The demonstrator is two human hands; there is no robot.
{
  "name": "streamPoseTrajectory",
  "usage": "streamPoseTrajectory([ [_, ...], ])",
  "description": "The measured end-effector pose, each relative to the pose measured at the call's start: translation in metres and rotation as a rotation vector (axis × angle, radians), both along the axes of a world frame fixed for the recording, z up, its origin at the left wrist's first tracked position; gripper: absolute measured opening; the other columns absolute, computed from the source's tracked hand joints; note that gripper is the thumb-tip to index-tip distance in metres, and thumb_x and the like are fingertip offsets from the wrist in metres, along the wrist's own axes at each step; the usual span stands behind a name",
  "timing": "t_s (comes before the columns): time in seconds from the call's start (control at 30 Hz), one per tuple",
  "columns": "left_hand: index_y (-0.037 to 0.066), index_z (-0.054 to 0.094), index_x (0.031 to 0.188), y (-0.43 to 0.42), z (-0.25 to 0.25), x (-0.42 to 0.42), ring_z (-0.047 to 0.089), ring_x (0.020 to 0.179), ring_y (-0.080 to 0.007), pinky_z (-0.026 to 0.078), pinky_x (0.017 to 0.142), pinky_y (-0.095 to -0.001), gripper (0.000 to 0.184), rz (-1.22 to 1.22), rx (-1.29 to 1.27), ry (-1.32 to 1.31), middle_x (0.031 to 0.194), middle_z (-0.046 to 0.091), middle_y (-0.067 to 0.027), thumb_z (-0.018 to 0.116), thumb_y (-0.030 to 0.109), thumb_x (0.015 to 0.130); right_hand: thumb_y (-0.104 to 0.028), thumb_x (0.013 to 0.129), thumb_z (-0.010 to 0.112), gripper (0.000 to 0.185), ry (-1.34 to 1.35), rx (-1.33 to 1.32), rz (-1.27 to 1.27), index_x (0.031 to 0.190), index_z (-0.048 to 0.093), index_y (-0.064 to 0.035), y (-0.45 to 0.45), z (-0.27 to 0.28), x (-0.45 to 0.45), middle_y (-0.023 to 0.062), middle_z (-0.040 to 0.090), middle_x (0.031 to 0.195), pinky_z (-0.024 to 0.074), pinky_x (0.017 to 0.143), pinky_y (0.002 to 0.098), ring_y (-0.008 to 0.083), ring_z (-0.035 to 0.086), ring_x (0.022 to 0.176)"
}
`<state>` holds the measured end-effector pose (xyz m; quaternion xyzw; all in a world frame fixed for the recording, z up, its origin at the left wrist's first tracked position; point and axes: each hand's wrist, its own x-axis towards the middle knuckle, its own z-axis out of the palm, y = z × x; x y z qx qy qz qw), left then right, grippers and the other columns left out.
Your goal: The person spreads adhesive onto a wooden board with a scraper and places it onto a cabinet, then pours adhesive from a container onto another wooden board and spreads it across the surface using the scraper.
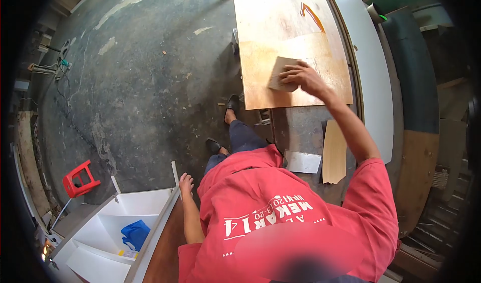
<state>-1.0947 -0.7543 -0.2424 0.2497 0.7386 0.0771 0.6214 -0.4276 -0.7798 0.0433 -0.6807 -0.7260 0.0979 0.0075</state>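
My right hand [306, 79] is closed on a flat beige rectangular piece [282, 67], held tilted with its lower edge against a plywood panel [260, 37]. A glossy wet-looking patch covers part of the panel near the hand. Farther up on the same panel lies a thick orange-brown streak of glue-like liquid [314, 18]. My left hand [186, 183] hangs low at my side, holding nothing, with its fingers loosely apart. It is close to the corner of a white cabinet frame [168, 203]; whether they touch cannot be made out.
A wood-toned strip [334, 152] and a pale flat sheet [302, 161] lie near my right side. Beyond the panel runs a long whitish board [373, 72]. A red stool [81, 179] stands at left, and a blue bag [135, 234] lies inside the white cabinet.
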Motion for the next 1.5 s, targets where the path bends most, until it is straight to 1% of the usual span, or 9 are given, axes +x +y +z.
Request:
streamPoseTrajectory([
  [0.17, 0.012, 0.047, 0.148, -0.031, -0.025, -0.035, 0.067, 0.105, -0.0232, 0.05, 0.08, -0.0352, 0.058, -0.053, -0.065, -0.001, 0.116, 0.067, -0.0052, 0.062, 0.024, 0.093, -0.002, 0.085, 0.057, 0.039, -0.049, -0.024, -0.09, 0.114, 0.076, -0.0207, -0.051, 0.018, 0.069, -0.0027, 0.07, 0.128, 0.0415, 0.111, 0.0418, 0.0224, 0.061, 0.126],
  [0.27, 0.012, 0.047, 0.148, -0.055, -0.034, -0.045, 0.066, 0.105, -0.0233, 0.05, 0.08, -0.0355, 0.058, -0.069, -0.069, -0.005, 0.116, 0.067, -0.0054, 0.062, 0.024, 0.094, -0.017, 0.097, 0.054, 0.03, -0.033, 0.026, -0.484, 0.122, 0.07, -0.0126, -0.059, 0.007, 0.049, 0.0108, 0.07, 0.122, 0.0558, 0.085, 0.0414, 0.0352, 0.068, 0.103],
  [0.4, 0.012, 0.047, 0.148, -0.077, -0.039, -0.048, 0.066, 0.105, -0.0234, 0.05, 0.08, -0.0359, 0.057, -0.132, -0.043, -0.019, 0.116, 0.067, -0.0056, 0.062, 0.024, 0.094, -0.013, 0.092, 0.055, 0.034, -0.034, -0.004, -0.758, 0.124, 0.069, -0.0166, -0.001, 0.0, -0.038, 0.0114, 0.072, 0.105, 0.0566, 0.079, 0.0444, 0.0319, 0.071, 0.091],
  [0.53, 0.012, 0.047, 0.148, -0.069, -0.039, -0.043, 0.066, 0.105, -0.0235, 0.05, 0.08, -0.0363, 0.057, -0.172, 0.014, -0.045, 0.117, 0.067, -0.0058, 0.062, 0.023, 0.094, -0.008, 0.083, 0.06, 0.038, 0.142, 0.21, -0.507, 0.12, 0.068, -0.0136, 0.03, -0.013, -0.105, 0.0166, 0.071, 0.1, 0.057, 0.071, 0.0457, 0.0353, 0.071, 0.081],
  [0.77, 0.012, 0.047, 0.148, -0.027, -0.057, -0.033, 0.066, 0.105, -0.0237, 0.051, 0.081, -0.0371, 0.057, -0.131, 0.124, -0.155, 0.117, 0.067, -0.0062, 0.062, 0.023, 0.095, -0.016, 0.08, 0.062, 0.024, 0.301, 0.073, -0.243, 0.098, 0.068, -0.0009, 0.049, -0.01, -0.213, 0.0209, 0.069, 0.09, 0.0551, 0.07, 0.0486, 0.0387, 0.07, 0.081],
  [0.93, 0.01, 0.047, 0.147, -0.01, -0.016, -0.017, 0.066, 0.105, -0.0244, 0.052, 0.085, -0.0395, 0.053, -0.025, 0.043, -0.112, 0.117, 0.066, -0.009, 0.06, 0.022, 0.096, -0.012, 0.079, 0.065, 0.038, 0.61, -0.086, -0.441, 0.117, 0.07, -0.0099, 0.035, 0.034, -0.201, 0.0192, 0.071, 0.107, 0.053, 0.084, 0.0473, 0.0404, 0.067, 0.1],
  [1.0, 0.009, 0.047, 0.147, -0.014, -0.004, -0.019, 0.065, 0.109, -0.0262, 0.052, 0.088, -0.0402, 0.053, 0.018, 0.08, -0.057, 0.121, 0.065, -0.0115, 0.059, 0.021, 0.097, -0.01, 0.088, 0.06, 0.033, 0.438, 0.29, -0.492, 0.12, 0.07, -0.0126, 0.015, 0.032, -0.162, 0.0175, 0.072, 0.104, 0.0537, 0.081, 0.0448, 0.037, 0.069, 0.096],
  [1.13, 0.01, 0.045, 0.148, -0.034, -0.019, -0.044, 0.063, 0.114, -0.0271, 0.05, 0.091, -0.0404, 0.054, -0.071, 0.012, -0.095, 0.123, 0.064, -0.0117, 0.058, 0.021, 0.097, -0.003, 0.085, 0.057, 0.034, -0.196, 0.112, -0.588, 0.115, 0.071, -0.0108, -0.029, -0.005, -0.118, 0.0107, 0.073, 0.108, 0.0576, 0.078, 0.0403, 0.0305, 0.07, 0.093],
  [1.5, 0.004, 0.047, 0.144, -0.029, -0.024, -0.04, 0.066, 0.1, -0.0229, 0.053, 0.082, -0.0336, 0.051, -0.156, -0.011, -0.07, 0.11, 0.065, -0.0112, 0.059, 0.017, 0.096, -0.007, 0.084, 0.057, 0.036, 0.045, 0.33, -0.623, 0.114, 0.074, -0.0158, -0.042, -0.013, -0.079, 0.0075, 0.074, 0.108, 0.0539, 0.083, 0.0426, 0.0311, 0.069, 0.093],
])
